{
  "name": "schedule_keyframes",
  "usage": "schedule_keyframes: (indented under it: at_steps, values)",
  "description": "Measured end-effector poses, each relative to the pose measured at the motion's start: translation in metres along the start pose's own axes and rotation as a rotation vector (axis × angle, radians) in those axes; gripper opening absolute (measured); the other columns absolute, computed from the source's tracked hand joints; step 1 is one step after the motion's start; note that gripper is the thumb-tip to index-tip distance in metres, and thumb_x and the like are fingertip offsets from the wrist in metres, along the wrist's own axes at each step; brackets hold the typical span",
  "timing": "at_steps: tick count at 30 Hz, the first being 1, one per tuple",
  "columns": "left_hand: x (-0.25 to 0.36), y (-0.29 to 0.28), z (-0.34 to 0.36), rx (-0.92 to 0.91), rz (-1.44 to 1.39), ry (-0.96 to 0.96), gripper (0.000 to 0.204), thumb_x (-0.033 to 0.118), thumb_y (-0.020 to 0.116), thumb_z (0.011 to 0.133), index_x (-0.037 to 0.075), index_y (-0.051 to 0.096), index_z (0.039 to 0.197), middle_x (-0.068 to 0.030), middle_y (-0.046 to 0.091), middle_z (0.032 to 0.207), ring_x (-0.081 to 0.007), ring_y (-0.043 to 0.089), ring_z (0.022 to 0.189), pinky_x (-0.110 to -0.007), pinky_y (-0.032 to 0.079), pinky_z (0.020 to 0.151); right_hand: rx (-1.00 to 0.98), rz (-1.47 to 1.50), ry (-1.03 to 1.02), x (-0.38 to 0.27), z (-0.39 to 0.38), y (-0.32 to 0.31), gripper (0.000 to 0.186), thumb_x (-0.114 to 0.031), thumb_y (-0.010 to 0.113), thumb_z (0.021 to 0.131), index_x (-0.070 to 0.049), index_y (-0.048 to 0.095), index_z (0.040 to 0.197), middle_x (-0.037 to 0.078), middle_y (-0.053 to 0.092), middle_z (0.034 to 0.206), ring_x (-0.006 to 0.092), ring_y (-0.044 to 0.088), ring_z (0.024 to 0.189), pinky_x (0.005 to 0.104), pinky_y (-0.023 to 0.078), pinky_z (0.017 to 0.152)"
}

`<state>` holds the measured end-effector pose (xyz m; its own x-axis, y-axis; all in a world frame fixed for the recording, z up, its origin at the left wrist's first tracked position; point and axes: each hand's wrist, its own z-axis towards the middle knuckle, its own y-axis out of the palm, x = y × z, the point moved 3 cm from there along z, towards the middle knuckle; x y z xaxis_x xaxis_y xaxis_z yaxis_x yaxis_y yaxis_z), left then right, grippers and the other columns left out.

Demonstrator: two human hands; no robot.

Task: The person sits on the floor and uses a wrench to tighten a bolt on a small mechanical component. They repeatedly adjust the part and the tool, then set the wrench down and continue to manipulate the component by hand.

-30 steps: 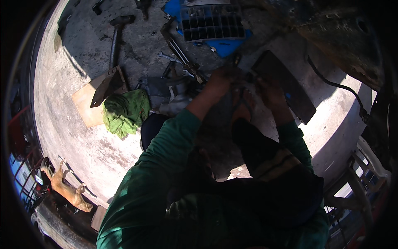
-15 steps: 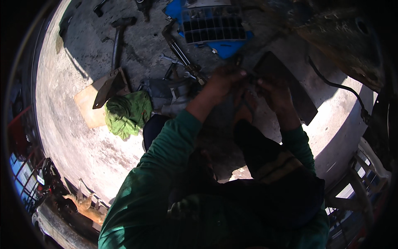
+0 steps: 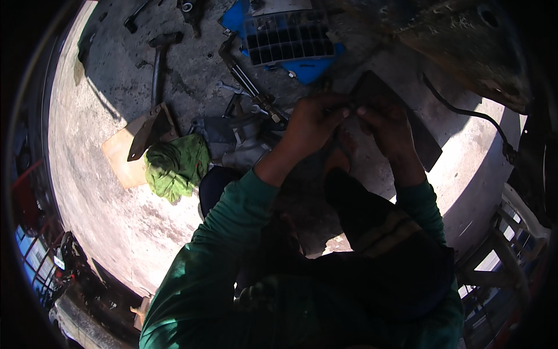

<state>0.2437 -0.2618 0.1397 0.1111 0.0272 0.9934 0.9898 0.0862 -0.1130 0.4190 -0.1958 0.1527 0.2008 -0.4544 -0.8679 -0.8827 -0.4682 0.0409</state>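
Fingers curled and thumb tips almost meeting, a person's left hand [image 3: 311, 125] and right hand [image 3: 388, 131] come together above a foot [image 3: 337, 160]; whether they pinch a small part cannot be told, since any such piece sits hidden in shadow between the fingertips. A loose pinch or the poor light could let it slip, likely onto the foot or the concrete floor [image 3: 133, 232], and out of sight. Just beside the right hand lies a dark flat plate [image 3: 423, 136], its edge a possible knock for the knuckles. To the left, a green cloth [image 3: 177, 166] and a grey metal casting [image 3: 247, 139] crowd the floor, while a torch-like tool [image 3: 247, 78] and wrenches [image 3: 231, 88] hem in the left hand's far side. Beyond rest a hammer [image 3: 157, 75] and a compartment box [image 3: 288, 38] over blue material [image 3: 319, 70]; at right, a black cable [image 3: 471, 119] curves below rusted metal [image 3: 459, 52].
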Motion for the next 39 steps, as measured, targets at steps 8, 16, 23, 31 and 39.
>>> schedule_keyframes:
  at_steps: [8, 16, 23, 31, 39]
  values:
    - [0.008, 0.001, -0.006, 0.053, 0.029, -0.027, 0.012, 0.006, 0.071, 0.088, -0.002, 0.067, 0.095, -0.0098, 0.069, 0.088, -0.0143, 0.07, 0.07, -0.027, 0.053, 0.063, -0.052, -0.121, -0.056, -0.01, -0.003, 0.011, 0.013, -0.007, 0.071, 0.087, 0.0, 0.07, 0.097, 0.005, 0.071, 0.085, 0.0084, 0.063, 0.075, 0.023, 0.049, 0.067]
    - [0.007, -0.007, -0.008, 0.004, -0.103, -0.188, 0.017, 0.005, 0.073, 0.086, 0.0, 0.071, 0.102, -0.0095, 0.073, 0.09, -0.0113, 0.07, 0.079, -0.026, 0.055, 0.069, -0.05, -0.079, -0.025, -0.013, -0.002, 0.016, 0.011, -0.006, 0.07, 0.088, 0.002, 0.068, 0.095, 0.007, 0.072, 0.085, 0.0106, 0.066, 0.077, 0.0234, 0.051, 0.07]
    - [0.012, -0.009, -0.006, -0.002, -0.115, -0.207, 0.015, 0.003, 0.074, 0.084, 0.001, 0.075, 0.099, -0.0085, 0.074, 0.092, -0.0128, 0.07, 0.085, -0.027, 0.055, 0.074, -0.059, -0.031, 0.004, -0.013, -0.002, 0.016, 0.012, -0.006, 0.071, 0.087, 0.002, 0.067, 0.094, 0.008, 0.072, 0.086, 0.0116, 0.067, 0.078, 0.0238, 0.052, 0.072]
    - [0.008, -0.009, -0.004, -0.062, -0.166, -0.196, 0.016, 0.003, 0.076, 0.084, 0.001, 0.075, 0.099, -0.0078, 0.075, 0.092, -0.0119, 0.07, 0.084, -0.025, 0.055, 0.074, -0.1, -0.021, 0.09, -0.007, 0.002, 0.007, 0.014, -0.009, 0.074, 0.084, 0.0, 0.067, 0.094, 0.003, 0.065, 0.077, 0.0067, 0.057, 0.065, 0.021, 0.042, 0.056]
    - [-0.007, -0.005, -0.004, -0.041, -0.396, -0.268, 0.018, -0.002, 0.075, 0.083, -0.003, 0.073, 0.101, -0.0095, 0.074, 0.097, -0.0138, 0.07, 0.086, -0.027, 0.056, 0.078, -0.176, 0.334, 0.167, 0.002, 0.006, 0.005, 0.014, -0.009, 0.066, 0.089, 0.0, 0.064, 0.098, 0.004, 0.062, 0.075, 0.0079, 0.051, 0.058, 0.022, 0.037, 0.051]
